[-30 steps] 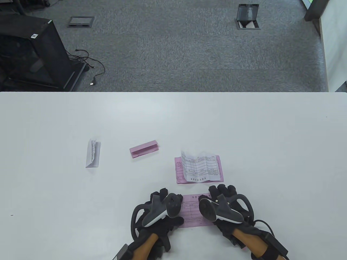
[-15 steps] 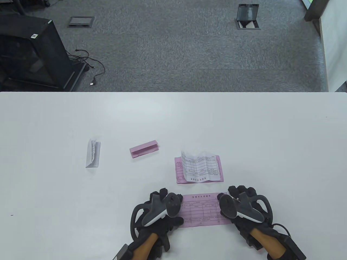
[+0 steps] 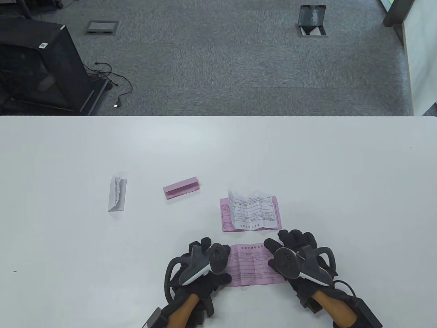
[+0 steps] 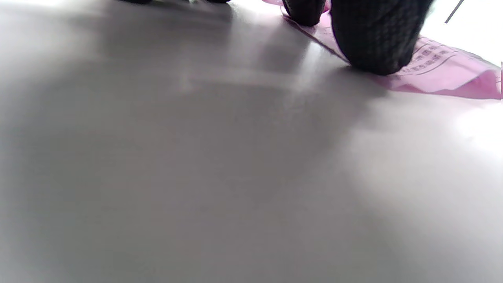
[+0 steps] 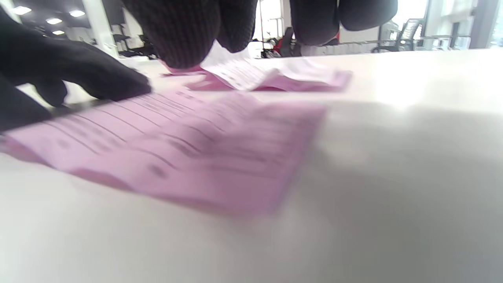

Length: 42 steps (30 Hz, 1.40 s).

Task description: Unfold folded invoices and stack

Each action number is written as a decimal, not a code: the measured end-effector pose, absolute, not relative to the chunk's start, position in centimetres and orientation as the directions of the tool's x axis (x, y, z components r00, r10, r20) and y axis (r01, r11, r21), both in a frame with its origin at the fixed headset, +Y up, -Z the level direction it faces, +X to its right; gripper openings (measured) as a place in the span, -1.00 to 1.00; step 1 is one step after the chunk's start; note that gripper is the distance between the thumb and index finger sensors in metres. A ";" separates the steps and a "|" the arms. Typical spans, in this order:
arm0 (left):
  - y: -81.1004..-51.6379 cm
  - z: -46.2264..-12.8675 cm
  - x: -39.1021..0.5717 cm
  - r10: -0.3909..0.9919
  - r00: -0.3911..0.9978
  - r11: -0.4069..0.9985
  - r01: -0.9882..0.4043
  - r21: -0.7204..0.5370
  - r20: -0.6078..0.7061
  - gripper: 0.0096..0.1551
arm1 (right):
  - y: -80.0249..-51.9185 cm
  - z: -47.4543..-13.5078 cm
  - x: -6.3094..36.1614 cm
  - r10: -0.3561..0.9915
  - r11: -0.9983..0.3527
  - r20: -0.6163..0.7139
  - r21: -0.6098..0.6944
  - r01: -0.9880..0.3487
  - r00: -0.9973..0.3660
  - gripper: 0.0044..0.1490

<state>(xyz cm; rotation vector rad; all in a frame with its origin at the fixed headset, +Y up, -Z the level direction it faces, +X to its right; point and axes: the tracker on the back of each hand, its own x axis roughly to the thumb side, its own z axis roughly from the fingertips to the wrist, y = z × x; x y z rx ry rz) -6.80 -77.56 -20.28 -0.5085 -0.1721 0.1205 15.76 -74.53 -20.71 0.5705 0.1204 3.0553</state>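
Observation:
An unfolded pink invoice lies flat at the near table edge between my hands. My left hand presses its left end; in the left wrist view the fingertips rest on the pink sheet. My right hand lies over its right end, fingers spread; in the right wrist view the fingers hang above the sheet's far edge. Just beyond it is the stack: a white invoice on a pink one. A folded pink invoice and a folded white invoice lie further left.
The white table runs wide to the right and far side. Its far edge borders grey carpet with a black cabinet at the far left. The stack also shows in the right wrist view.
My right hand slid right along the pink invoice, spreading it flat, then came back a little to the left and forward. My left hand stayed in place on the sheet's left end.

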 end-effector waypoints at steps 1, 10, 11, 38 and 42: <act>-77.6 -20.3 -6.8 0.158 0.978 0.867 -0.073 -0.493 0.133 -0.03 | -74.4 -20.6 15.0 0.043 -0.996 0.373 0.085 -0.012 -0.927 -0.27; -77.7 -20.2 -6.8 0.171 0.977 0.862 -0.085 -0.500 0.128 -0.04 | -75.9 -20.0 8.1 -0.023 -0.991 0.470 0.104 0.082 -0.882 -0.30; -77.7 -20.2 -6.8 0.171 0.977 0.862 -0.085 -0.500 0.129 -0.03 | -76.3 -20.1 7.8 -0.027 -0.989 0.470 0.115 0.092 -0.882 -0.29; -77.8 -20.4 -7.1 0.177 0.977 0.862 -0.095 -0.498 0.119 -0.03 | -77.2 -20.9 14.5 -0.067 -0.978 0.351 0.162 0.131 -0.934 -0.24; -77.9 -20.4 -7.1 0.178 0.977 0.863 -0.099 -0.496 0.116 -0.03 | -77.1 -21.1 16.4 -0.087 -0.978 0.318 0.155 0.142 -0.944 -0.24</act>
